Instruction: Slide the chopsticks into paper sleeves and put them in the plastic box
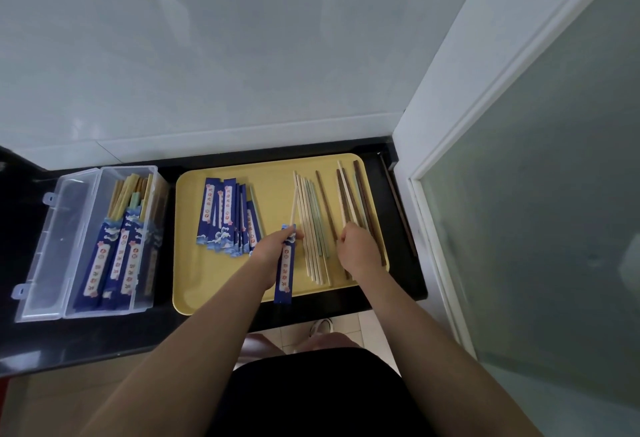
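Note:
My left hand (273, 247) grips a blue paper sleeve (285, 273) with a pale chopstick (293, 208) sticking out of its top. It hovers over the yellow tray (270, 173). My right hand (356, 249) has its fingers curled over the brown and pale loose chopsticks (349, 194) at the tray's right side; whether it holds one cannot be told. More pale and green chopsticks (311, 228) lie in the tray's middle. A pile of empty blue sleeves (228, 218) lies on the tray's left. The clear plastic box (114, 246) at the left holds several sleeved chopsticks.
The box's lid (48, 253) lies open to the left. The tray and box sit on a black counter (405, 263) against a white wall. A white door frame (446, 145) stands at the right. My legs and a shoe show below the counter edge.

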Demonstrator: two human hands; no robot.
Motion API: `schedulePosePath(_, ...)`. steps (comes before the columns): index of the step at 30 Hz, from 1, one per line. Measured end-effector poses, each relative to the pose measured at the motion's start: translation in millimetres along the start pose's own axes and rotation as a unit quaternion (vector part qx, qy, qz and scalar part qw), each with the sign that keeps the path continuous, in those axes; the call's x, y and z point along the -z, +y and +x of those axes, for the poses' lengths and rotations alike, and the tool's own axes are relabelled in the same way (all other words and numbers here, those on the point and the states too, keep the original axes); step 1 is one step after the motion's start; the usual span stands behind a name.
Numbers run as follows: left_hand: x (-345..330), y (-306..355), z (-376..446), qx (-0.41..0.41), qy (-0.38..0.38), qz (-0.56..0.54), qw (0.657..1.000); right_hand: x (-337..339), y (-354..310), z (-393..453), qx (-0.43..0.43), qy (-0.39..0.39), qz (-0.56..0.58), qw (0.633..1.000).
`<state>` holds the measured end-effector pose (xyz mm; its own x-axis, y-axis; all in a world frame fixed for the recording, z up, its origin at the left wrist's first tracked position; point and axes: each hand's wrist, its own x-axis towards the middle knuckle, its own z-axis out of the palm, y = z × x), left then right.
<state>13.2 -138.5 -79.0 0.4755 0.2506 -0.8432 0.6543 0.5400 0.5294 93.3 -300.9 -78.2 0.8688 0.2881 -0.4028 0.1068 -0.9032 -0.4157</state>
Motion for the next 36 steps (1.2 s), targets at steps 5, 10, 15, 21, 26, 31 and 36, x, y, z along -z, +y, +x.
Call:
schedulePosePath(5,-2,2,-3,-0.006,0.002,-0.008,1.000,3,14,-2,-0.034,0.014,-0.005,0.999)
schedulePosePath(10,-2,3,-4,-0.006,-0.002,-0.004,1.000,-2,7,-2,-0.053,0.014,-0.022,0.998)
schedulePosePath(15,-3,4,-7,-0.006,0.003,0.007,1.000,1,2,-6,-0.026,0.017,-0.066,0.997)
schedulePosePath(21,-6,10,-14,-0.028,-0.024,0.056,0.998,17,-10,-9,-0.037,0.002,0.077,0.996)
schedulePosePath(26,-5,23,-27,-0.068,-0.070,0.083,0.992,69,-38,-14,0.005,-0.038,0.286,0.957)
schedulePosePath(31,-14,50,-43,-0.137,-0.070,0.100,0.983,118,-69,-21,0.051,-0.093,0.446,0.889)
schedulePosePath(36,-16,73,-56,-0.186,-0.052,0.148,0.970,143,-81,-20,0.106,0.053,0.429,0.896)
